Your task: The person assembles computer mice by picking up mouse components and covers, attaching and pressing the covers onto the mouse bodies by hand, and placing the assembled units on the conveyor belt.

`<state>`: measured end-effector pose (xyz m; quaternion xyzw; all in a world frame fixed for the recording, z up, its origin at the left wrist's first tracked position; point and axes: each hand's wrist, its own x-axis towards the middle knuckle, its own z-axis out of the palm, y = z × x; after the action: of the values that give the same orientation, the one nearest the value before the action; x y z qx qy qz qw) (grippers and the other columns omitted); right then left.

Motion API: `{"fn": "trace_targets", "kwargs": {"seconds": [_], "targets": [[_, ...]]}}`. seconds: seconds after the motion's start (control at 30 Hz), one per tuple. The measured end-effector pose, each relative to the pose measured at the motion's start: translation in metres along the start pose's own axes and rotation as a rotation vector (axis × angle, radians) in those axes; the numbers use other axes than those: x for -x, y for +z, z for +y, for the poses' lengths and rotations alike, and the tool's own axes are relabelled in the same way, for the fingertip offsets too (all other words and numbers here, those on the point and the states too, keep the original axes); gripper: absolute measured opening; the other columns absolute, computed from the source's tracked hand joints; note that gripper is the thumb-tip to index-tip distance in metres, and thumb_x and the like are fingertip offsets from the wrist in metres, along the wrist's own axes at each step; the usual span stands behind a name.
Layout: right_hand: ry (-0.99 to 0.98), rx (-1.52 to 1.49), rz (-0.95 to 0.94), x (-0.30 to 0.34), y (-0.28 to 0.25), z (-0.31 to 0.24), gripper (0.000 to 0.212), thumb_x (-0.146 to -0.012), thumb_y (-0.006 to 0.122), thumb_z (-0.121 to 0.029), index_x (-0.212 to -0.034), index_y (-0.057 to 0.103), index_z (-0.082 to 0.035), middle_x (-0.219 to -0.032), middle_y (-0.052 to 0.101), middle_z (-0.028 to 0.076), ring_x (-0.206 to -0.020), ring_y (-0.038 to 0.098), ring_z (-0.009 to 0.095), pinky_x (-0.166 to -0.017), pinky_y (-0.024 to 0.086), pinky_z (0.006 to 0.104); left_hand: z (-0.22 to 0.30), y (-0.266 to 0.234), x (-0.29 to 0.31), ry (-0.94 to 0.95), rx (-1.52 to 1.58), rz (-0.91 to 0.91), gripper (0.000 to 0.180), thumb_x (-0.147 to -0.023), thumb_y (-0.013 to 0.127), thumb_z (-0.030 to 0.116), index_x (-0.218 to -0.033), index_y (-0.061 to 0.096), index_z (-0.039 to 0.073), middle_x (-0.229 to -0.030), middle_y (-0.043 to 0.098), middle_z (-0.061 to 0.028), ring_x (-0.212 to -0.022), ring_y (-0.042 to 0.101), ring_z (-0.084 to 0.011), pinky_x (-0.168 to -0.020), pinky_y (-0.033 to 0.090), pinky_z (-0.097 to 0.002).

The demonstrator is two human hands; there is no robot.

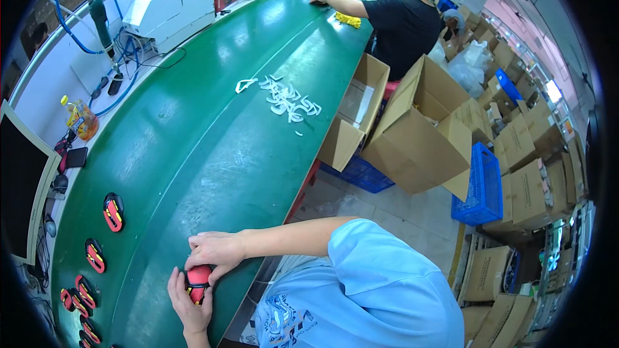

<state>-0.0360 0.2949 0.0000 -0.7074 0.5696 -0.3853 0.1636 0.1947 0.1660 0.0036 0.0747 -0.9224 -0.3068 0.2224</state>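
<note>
Far left: a monitor is standing beside the green worktable, its screen showing dark. Above it in the view, a bottle of orange liquid is standing on the ledge. Oval red-and-black pieces are lying along the table's left part: two are sitting apart, the rest clustering lower down. A white machine is standing beyond the table's far side.

Left hand: fingers are curling narrowly around the lower sides of one red-and-black item. This item is staying between both hands, over the table close to the person's edge; cannot tell whether it is touching the surface. Yellow bits are showing at its lower end. Right hand: fingers and thumb are arching over the item's upper end, holding it from above.

Further right: white curved parts are lying in a loose heap mid-table. A co-worker in black is reaching onto the table. Open cartons are standing beside it; a blue crate is resting farthest right of these.
</note>
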Motion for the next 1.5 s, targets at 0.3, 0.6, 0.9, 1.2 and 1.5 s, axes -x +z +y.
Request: {"fn": "trace_targets", "kwargs": {"seconds": [0.3,0.6,0.9,1.2,1.5], "targets": [[-0.120,-0.121,-0.028,-0.010,0.004,0.000,0.053,-0.068,0.085,-0.040,-0.112,0.078,-0.011,-0.099,0.076,0.010,-0.095,0.061,0.033,-0.088,0.049,0.0459,0.000,-0.011,0.012,-0.080,-0.002,-0.106,0.083,-0.074,0.091,0.013,-0.144,0.050,-0.003,-0.135,0.058,-0.0260,-0.126,0.057,-0.0452,-0.109,0.046,-0.0529],[-0.030,0.005,-0.035,-0.002,-0.035,0.001,0.060,-0.070,0.091,-0.036,-0.120,0.074,-0.009,-0.103,0.076,0.009,-0.091,0.065,0.030,-0.086,0.050,0.0439,0.004,-0.002,-0.026,-0.005,-0.021,-0.067,0.070,-0.080,0.090,0.030,-0.137,0.060,0.002,-0.134,0.066,-0.0181,-0.129,0.060,-0.0401,-0.112,0.047,-0.0500],[-0.041,0.039,-0.032,-0.010,-0.008,-0.017,0.064,-0.072,0.093,-0.032,-0.127,0.074,-0.008,-0.120,0.077,0.007,-0.092,0.061,0.026,-0.088,0.050,0.0371,0.003,-0.001,0.005,-0.029,-0.019,0.031,0.073,-0.078,0.091,0.028,-0.138,0.060,0.001,-0.133,0.067,-0.0169,-0.128,0.063,-0.0371,-0.111,0.049,-0.0485],[0.026,0.183,-0.133,-0.003,-0.013,-0.017,0.061,-0.076,0.089,-0.041,-0.127,0.073,-0.011,-0.120,0.077,0.005,-0.092,0.061,0.026,-0.088,0.050,0.0390,0.001,-0.004,0.001,-0.015,0.027,0.044,0.075,-0.078,0.090,0.028,-0.141,0.059,0.002,-0.134,0.067,-0.0169,-0.128,0.063,-0.0370,-0.111,0.049,-0.0486],[0.061,0.129,-0.217,-0.016,-0.017,-0.018,0.059,-0.077,0.089,-0.040,-0.125,0.073,-0.009,-0.114,0.076,0.005,-0.095,0.061,0.028,-0.091,0.051,0.0411,-0.001,-0.001,0.005,-0.019,0.033,-0.002,0.086,-0.081,0.089,0.026,-0.153,0.047,0.005,-0.146,0.061,-0.0153,-0.131,0.060,-0.0365,-0.111,0.047,-0.0482]]}}
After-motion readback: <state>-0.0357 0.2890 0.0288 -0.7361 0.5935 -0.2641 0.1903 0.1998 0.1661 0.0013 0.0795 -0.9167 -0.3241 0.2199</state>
